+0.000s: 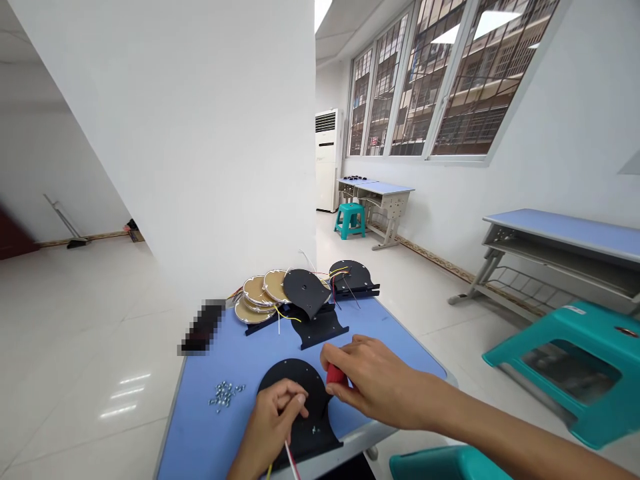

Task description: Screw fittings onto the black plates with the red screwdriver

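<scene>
A black plate (295, 373) with a rounded far end and a flared near edge lies flat at the front of the blue desk. My left hand (277, 417) is over its left side, thumb and fingers curled together; whatever they pinch is too small to make out. In my right hand (367, 377), at the plate's right side, is a red-handled screwdriver (336, 375), its shaft mostly hidden. A few small screws (315, 430) rest on the plate's near part. White and red wires (291, 460) come out below my left hand.
Loose silver screws (223, 395) lie in a pile at left on the desk (200, 427). Behind are stacked tan discs (257, 291) with wires and more black plates (320, 327). A pixelated dark item (203, 327) is at the left edge. A green stool (595, 347) stands right.
</scene>
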The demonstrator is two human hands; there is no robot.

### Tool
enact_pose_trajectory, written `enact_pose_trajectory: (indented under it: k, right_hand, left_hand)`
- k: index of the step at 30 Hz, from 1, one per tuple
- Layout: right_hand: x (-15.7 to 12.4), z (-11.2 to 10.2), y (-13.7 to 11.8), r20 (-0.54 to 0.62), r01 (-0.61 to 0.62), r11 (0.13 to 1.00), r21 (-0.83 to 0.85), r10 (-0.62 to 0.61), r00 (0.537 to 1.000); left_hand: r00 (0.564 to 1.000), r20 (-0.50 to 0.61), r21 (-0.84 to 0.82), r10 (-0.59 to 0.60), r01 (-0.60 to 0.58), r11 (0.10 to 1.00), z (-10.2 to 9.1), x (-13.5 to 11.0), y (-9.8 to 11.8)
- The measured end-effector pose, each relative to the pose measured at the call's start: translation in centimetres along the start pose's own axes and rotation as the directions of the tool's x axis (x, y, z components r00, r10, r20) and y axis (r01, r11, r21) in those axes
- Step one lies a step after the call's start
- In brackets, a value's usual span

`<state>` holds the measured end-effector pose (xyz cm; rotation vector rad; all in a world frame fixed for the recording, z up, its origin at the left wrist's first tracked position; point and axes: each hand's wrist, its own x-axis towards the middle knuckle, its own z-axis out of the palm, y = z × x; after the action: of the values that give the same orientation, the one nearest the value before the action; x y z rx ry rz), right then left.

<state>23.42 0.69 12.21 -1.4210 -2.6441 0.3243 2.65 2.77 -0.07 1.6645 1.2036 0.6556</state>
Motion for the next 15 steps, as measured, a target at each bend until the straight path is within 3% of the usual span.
enact_pose_trajectory:
  k: [3, 9, 15]
  right_hand:
    - [-0.28, 0.34, 0.21, 0.010, -0.006, 1.000, 0.008, 0.006, 1.000]
    - [-0.46, 0.56, 0.05, 0.005, -0.015, 0.999, 0.029, 0.015, 1.000]
    - [-0.88, 0.30, -0.38, -0.024, 0.008, 0.997, 0.080, -0.007, 1.000]
  left_hand:
    - [0.999, 0.019, 0.063, 0.037, -0.038, 0.997, 0.11, 0.22, -0.50]
    - [0.958, 0.230, 0.386, 0.175, -0.254, 0.887, 0.18, -0.20, -0.30]
    - [0.956, 0.206, 0.506, 0.211, -0.288, 0.813, 0.82, -0.02, 0.16]
